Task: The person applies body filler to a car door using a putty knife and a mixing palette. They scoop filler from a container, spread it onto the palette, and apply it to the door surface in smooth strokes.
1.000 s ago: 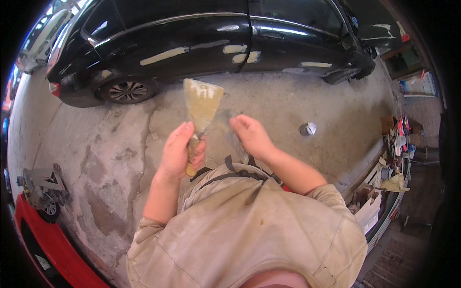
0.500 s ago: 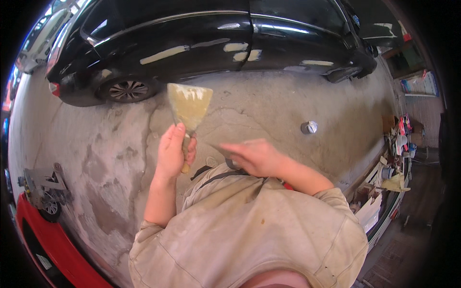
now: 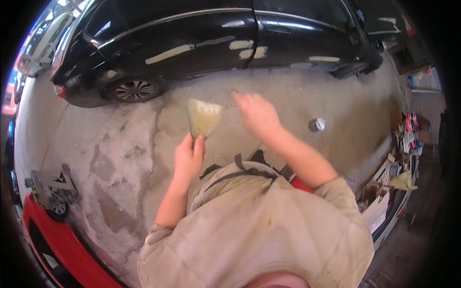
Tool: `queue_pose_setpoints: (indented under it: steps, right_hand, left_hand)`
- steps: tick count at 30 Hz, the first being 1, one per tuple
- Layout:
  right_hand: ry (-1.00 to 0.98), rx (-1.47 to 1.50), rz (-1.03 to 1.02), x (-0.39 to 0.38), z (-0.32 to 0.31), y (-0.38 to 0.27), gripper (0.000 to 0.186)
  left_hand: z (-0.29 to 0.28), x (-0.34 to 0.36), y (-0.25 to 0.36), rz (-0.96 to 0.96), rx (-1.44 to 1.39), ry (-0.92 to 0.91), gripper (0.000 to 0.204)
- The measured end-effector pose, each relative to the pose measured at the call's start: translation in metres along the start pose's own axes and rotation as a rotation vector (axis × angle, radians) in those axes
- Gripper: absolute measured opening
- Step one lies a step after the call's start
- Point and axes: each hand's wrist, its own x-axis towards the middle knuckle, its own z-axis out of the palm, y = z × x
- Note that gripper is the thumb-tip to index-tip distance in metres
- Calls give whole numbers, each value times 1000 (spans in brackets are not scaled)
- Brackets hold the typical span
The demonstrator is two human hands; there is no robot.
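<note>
My left hand (image 3: 188, 156) is closed round a wide putty knife (image 3: 205, 117), its blade pointing away from me. Yellowish filler coats the blade's face, paler along the far edge. To the right of the blade, my right hand (image 3: 258, 115) is closed, fingers toward the knife, slightly blurred. It grips a thin flat scraper, seen almost edge-on at the fingertips; its shape is hard to make out now. Beyond both hands stands a black car (image 3: 201, 36), with several pale filler patches (image 3: 169, 54) on its doors and side.
A small can (image 3: 317, 125) stands on the concrete floor to the right. Along the right side runs a bench (image 3: 377, 211) crowded with boxes and supplies. A red car panel (image 3: 57, 240) and a wheeled metal jack-like device (image 3: 55, 192) are at lower left.
My right hand has moved up and away from my body, to the far right of the blade. My left hand has shifted right and a little lower with the putty knife.
</note>
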Motion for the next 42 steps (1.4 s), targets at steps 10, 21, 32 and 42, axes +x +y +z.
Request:
queue_pose_setpoints:
  steps: [10,21,32,42]
  right_hand:
    - [240,319,-357,-8,1,-8,39]
    - [425,327,-579,-14,-17,7,35]
    - [368,333,-570,-46,-19,-4,40]
    - [58,-46,-68,10,23,27,44]
  left_hand:
    - [-14,-6,-27,530,591,357,27]
    - [-28,-8,-34,805,730,365,51]
    - [-11,-9,-27,-152,-250,92,29]
    - [-2,-19,-14,-135,-175,-15,15]
